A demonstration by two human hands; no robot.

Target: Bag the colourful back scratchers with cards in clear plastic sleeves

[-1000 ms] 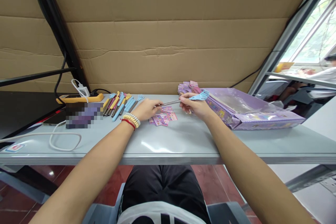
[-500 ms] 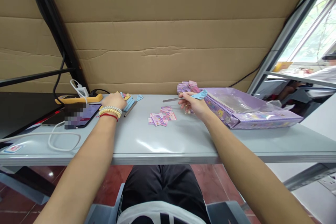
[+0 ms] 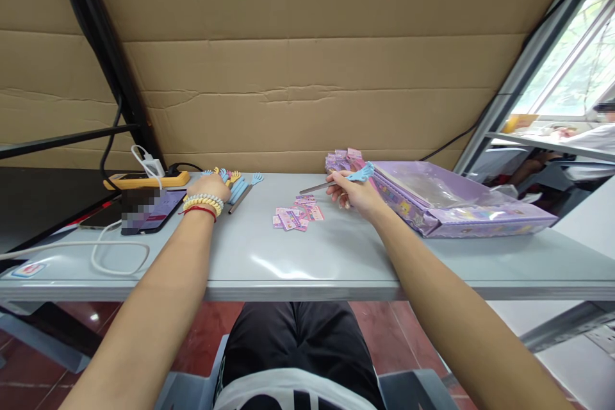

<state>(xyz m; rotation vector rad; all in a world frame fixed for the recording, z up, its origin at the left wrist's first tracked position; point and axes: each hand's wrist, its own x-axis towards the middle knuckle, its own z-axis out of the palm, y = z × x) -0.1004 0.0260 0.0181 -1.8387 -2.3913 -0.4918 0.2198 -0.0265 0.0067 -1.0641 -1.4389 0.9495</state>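
My right hand (image 3: 350,191) is closed around a back scratcher (image 3: 362,172) with a light-blue, hand-shaped head. Its thin metal rod points left, held above the desk behind the loose cards. My left hand (image 3: 210,187), with beaded bracelets at the wrist, is down at the back left among several more back scratchers (image 3: 239,189) with blue and yellow heads. Its fingers are hidden behind the hand, so I cannot see what they grip. Several small pink-and-purple printed cards (image 3: 291,218) lie overlapping on the desk between my hands.
A purple box (image 3: 485,223) with clear plastic stands at the right. Behind my right hand is a pile of small purple cards (image 3: 342,159). At the left lie a phone (image 3: 163,213), a yellow-edged power strip (image 3: 180,179) and a white cable (image 3: 115,273). Cardboard (image 3: 298,64) walls the back.
My right hand and the back scratcher in it have shifted very slightly; the rod's tip sits a little lower. More blue and yellow heads show beyond my left hand. The cards have not moved.
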